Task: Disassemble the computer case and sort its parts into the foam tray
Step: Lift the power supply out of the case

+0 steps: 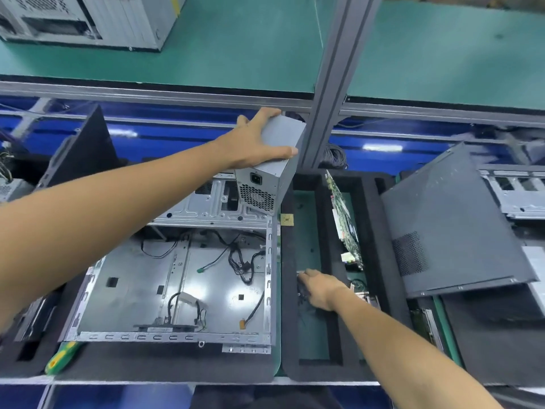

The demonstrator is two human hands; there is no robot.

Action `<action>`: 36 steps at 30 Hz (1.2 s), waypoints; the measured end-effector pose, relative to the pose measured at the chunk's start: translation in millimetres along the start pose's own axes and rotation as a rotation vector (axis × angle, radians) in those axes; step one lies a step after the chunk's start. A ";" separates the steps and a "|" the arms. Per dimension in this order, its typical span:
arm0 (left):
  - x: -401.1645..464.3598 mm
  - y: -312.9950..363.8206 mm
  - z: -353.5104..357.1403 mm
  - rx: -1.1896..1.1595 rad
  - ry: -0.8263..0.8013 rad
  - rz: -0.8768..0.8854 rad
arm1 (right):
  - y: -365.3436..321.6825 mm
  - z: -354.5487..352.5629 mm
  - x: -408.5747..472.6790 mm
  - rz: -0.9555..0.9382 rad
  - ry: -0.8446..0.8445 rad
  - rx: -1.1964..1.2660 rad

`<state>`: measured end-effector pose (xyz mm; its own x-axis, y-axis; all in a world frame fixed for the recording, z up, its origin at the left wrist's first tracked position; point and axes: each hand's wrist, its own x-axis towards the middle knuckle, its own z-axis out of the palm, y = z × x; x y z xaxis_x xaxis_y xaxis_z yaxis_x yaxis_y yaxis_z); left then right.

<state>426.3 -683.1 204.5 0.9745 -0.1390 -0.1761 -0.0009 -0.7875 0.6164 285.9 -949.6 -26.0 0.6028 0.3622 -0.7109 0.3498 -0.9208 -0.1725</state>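
Left hand grip spread over top of power supply, held tilted above open computer case; long axis runs up-right, socket/fan face twd viewer. Right hand in foam tray slot, fingers curled on dark cables.

The open computer case lies near and left of centre, loose cables inside it. A power supply is held above the case's far right corner. Just right of the case sits the foam tray, a circuit board standing on edge in one of its slots (which slot holds what else is unclear). A side panel leans over the tray's right part. A screwdriver lies at the case's near left corner. Another case stands far left.
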 end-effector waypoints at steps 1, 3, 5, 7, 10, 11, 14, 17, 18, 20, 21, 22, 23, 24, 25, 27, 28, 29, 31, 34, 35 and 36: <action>0.3 1.3 -0.6 -0.002 -0.006 0.008 | -0.9 4.1 -3.6 0.002 -0.010 0.002; 0.4 3.3 -1.7 -0.011 -0.019 0.023 | -1.3 11.4 -9.0 0.004 -0.027 0.012; -0.3 4.8 -1.8 -0.021 -0.023 0.034 | -1.5 16.0 -12.9 0.003 -0.035 0.019; -1.5 5.5 -1.9 -0.030 -0.026 0.041 | -1.4 19.5 -15.2 -0.003 -0.041 0.019; -3.1 5.0 -2.7 -0.027 -0.027 0.044 | 1.0 22.5 -14.8 -0.023 -0.044 0.014; -3.7 4.6 -2.7 -0.024 -0.023 0.044 | 2.5 21.4 -13.9 -0.028 -0.040 0.008; -5.5 4.4 -3.2 0.004 0.004 0.038 | 9.2 9.5 -7.6 -0.039 -0.006 -0.005; -5.9 5.7 -2.9 0.059 0.040 0.042 | 15.1 -6.9 7.2 -0.075 0.023 -0.005; -5.7 6.0 -2.8 0.066 0.040 0.041 | 14.3 -11.9 14.1 -0.086 0.059 -0.002; -5.2 6.3 -3.0 0.064 0.032 0.039 | 11.7 -27.6 34.1 -0.022 0.153 -0.031; -5.3 5.2 -2.5 0.056 0.032 0.036 | 9.8 -34.9 44.4 0.035 0.175 -0.044; -6.2 3.3 -2.4 0.049 0.036 0.030 | 8.8 -41.8 53.0 0.084 0.163 -0.038; -6.5 1.8 -2.6 0.040 0.041 0.027 | 9.6 -45.6 61.3 0.116 0.139 -0.026; -6.6 0.3 -3.0 0.025 0.039 0.030 | 11.2 -45.2 68.7 0.147 0.138 0.036; -7.4 -2.6 -2.9 0.000 0.036 0.033 | 10.5 -45.2 76.7 0.164 0.144 0.100; -9.7 -7.2 -2.2 -0.040 0.041 0.033 | 9.1 -36.6 86.8 0.222 0.157 0.196; -10.2 -8.3 -2.0 -0.051 0.043 0.029 | 7.7 -31.9 87.3 0.239 0.120 0.157; -10.1 -8.2 -2.0 -0.058 0.036 0.026 | 7.5 -28.2 86.2 0.268 0.117 0.188; -7.9 -5.3 -1.8 -0.043 0.022 0.020 | 3.4 -28.2 81.4 0.290 0.039 0.134; -3.4 0.7 -1.4 0.004 0.020 0.027 | -3.6 -23.5 70.8 0.261 -0.073 -0.024; -2.9 2.0 -1.6 0.014 0.016 0.027 | -4.9 -20.3 68.1 0.245 -0.119 -0.083; -2.6 2.6 -1.7 0.020 0.011 0.027 | -5.5 -21.1 63.5 0.233 -0.172 -0.066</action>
<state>424.2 -683.7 207.9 0.9765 -0.1539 -0.1507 -0.0320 -0.7954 0.6052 337.4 -918.4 -55.8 0.5440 0.1074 -0.8322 0.2654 -0.9629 0.0493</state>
